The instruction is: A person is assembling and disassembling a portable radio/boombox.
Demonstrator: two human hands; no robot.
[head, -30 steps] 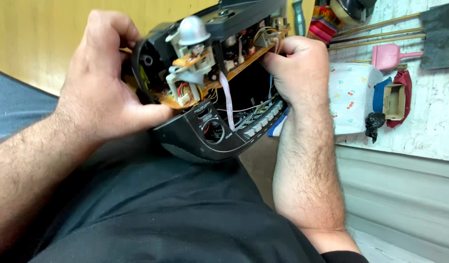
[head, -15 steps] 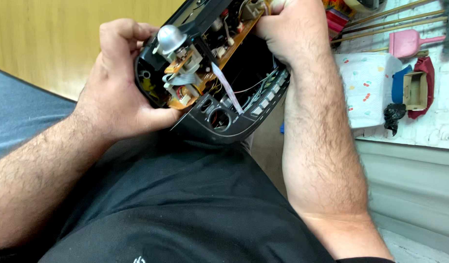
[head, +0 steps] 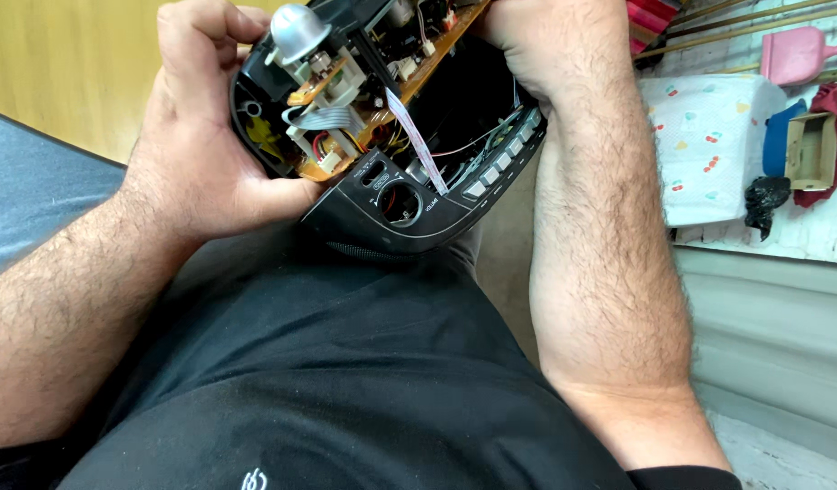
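unit: opened black audio device [head: 409, 204], casing off, held over the lap against the black shirt [head: 346, 363], nothing carries it but the two hands
left hand [head: 196, 136]: fingers wrapped and clamped on the left end of the shell, thumb pressed on the lower front edge
right hand [head: 550, 45]: clamped on the top right end; fingertips run out of frame, so exact finger positions cannot be told
internals: brown circuit board [head: 418, 77] tilted up out of the shell, silver dome knob [head: 298, 30] on a white bracket at top left, grey ribbon cable [head: 332, 118] below it, white flat cable [head: 417, 145] running from board down to the front panel
front panel: round opening [head: 400, 201], row of grey buttons [head: 500, 163] along the right curve
handling, my read: keep both grips on the plastic shell, not the board; do not lever the board further while the white flat cable is taut-ish, it looks like the weak link; thin red wires near the buttons could snag too
support: unit is in the air, a slip drops it on the lap or floor
surroundings: wooden panel [head: 64, 63] upper left; at right a white patterned cloth [head: 718, 145], pink dustpan [head: 800, 54], small cardboard box [head: 807, 150], dark red cloth [head: 836, 118], black lump [head: 765, 200]
obstructions: right forearm crosses between unit and that clutter; all of it well apart from the device
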